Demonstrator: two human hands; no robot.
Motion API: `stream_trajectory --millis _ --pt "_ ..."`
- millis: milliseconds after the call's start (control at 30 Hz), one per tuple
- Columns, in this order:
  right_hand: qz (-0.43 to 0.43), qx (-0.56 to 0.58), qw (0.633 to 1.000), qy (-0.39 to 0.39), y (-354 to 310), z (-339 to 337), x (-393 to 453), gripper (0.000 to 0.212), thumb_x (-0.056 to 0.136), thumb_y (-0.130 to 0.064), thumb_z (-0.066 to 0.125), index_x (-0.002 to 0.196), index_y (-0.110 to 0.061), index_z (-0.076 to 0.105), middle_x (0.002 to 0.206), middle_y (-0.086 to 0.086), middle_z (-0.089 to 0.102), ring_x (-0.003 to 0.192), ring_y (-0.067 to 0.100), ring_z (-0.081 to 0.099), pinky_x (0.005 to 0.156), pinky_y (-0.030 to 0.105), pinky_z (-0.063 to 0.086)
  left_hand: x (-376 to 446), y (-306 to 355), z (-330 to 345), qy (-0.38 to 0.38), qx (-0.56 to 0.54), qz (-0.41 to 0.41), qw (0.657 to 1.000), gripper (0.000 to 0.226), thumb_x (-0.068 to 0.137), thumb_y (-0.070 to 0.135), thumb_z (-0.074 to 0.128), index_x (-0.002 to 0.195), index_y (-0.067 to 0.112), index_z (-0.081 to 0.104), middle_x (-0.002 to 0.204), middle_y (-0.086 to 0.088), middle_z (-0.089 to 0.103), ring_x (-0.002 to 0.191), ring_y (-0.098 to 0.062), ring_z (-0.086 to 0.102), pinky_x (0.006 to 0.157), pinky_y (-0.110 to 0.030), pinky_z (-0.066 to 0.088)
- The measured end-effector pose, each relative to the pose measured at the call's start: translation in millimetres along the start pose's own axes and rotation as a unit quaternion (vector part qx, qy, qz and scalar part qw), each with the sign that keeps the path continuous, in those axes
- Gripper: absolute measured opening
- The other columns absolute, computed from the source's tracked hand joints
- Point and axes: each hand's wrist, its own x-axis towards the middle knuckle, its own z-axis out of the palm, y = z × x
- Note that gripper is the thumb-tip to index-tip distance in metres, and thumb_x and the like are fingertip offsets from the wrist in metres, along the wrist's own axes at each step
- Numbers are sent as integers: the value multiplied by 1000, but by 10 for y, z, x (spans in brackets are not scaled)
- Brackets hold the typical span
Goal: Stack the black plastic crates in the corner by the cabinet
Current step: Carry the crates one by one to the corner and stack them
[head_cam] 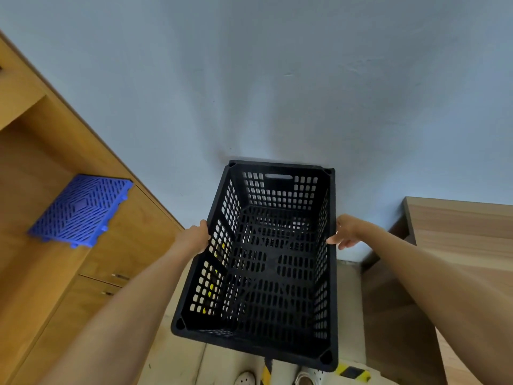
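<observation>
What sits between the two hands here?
The black crate, seen in the head view: left hand on its left rim, right hand at its right rim.

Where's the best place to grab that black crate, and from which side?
By the top rim of the two long sides of the black crate, one hand from each side, near the middle. The left hand and right hand sit there now, probably balancing it.

Single head-worn wide-angle view, looking forward and steeply down from close above a black crate toward the wall; floor at the bottom edge.
</observation>
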Motion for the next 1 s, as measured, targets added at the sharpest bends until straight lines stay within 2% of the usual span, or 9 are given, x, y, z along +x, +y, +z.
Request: stream_trajectory --millis 100,200,300,367,433,500,667,867,1000 --pt "7 3 1000 24 -31 116 -78 19 92 -9 63 79 -13 49 71 4 61 64 12 63 59 22 53 30 -56 21 -13 -17 17 1000 38 101 15 41 137 6 31 97 -11 64 79 -25 63 75 -37 57" --pt "15 -11 997 72 -49 245 -156 19 92 -10 63 82 -14 47 71 4 60 60 13 62 55 23 51 79 -131 65 -11 -26 34 999 34 102 23 42 131 7 35 91 -10 62 83 -27 66 82 -42 57" --pt "23 -35 993 108 -37 382 -241 21 93 -19 61 102 -9 46 87 9 64 67 19 66 70 32 57 127 -199 71 -13 -33 62 997 38 102 32 43 130 8 36 98 -12 64 87 -29 66 85 -45 55" --pt "39 -86 987 127 -38 511 -330 35 93 -27 60 117 -5 45 106 15 64 90 27 67 81 36 52 103 -254 48 -4 -18 84 996 39 102 37 41 130 11 36 101 -11 64 88 -28 66 85 -43 55" --pt "59 -144 976 152 -62 656 -422 50 93 -31 58 130 -4 39 125 17 57 112 33 59 86 37 45 66 -308 -4 20 8 114 993 42 100 41 44 132 13 34 103 -9 64 88 -26 64 82 -39 53" --pt "69 -165 968 178 -96 790 -488 56 93 -34 58 135 -4 35 135 16 50 121 34 53 93 39 44 11 -342 -103 58 42 151 986 51 98 41 51 137 15 31 115 -9 60 97 -28 62 82 -38 48" --pt "50 -164 952 253 -232 1085 -711 57 94 -30 53 142 -11 30 141 12 41 120 35 54 91 45 48 -49 -323 -308 121 62 263 955 56 94 34 57 142 20 32 133 -9 49 115 -31 54 88 -43 47" --pt "24 -176 953 245 -232 1622 -1025 52 95 -32 50 142 -21 32 145 6 35 123 31 49 91 47 51 -201 -122 -228 120 81 389 910 35 95 31 55 129 25 48 131 -2 49 111 -25 55 83 -38 48" --pt "39 -144 947 285 14 1875 -1376 50 95 -32 51 142 -22 35 146 4 35 128 28 43 95 45 49 -412 221 -197 139 103 456 873 32 96 29 54 128 27 51 131 -1 50 110 -24 56 80 -37 48"
